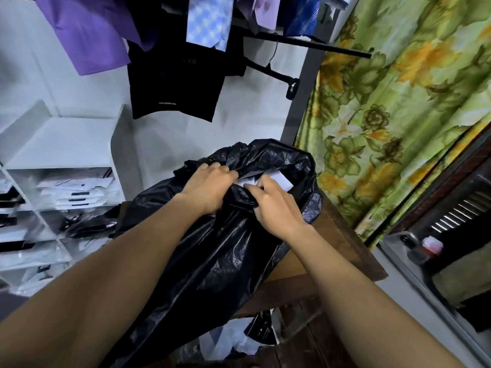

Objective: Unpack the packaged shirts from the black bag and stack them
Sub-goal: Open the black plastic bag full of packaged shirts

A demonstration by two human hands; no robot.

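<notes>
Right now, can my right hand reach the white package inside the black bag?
Probably yes: the right hand grips a fold of the black bag right beside the white package, which lies uncovered in the open mouth.

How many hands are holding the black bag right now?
2. The left hand grips the black bag at the left of its opening; the right hand pinches a fold at the right.

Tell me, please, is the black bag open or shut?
Open: left hand and right hand grip the black bag; white package visible inside.

Head-worn view, downward, close over bag (pixel 225 248)
</notes>
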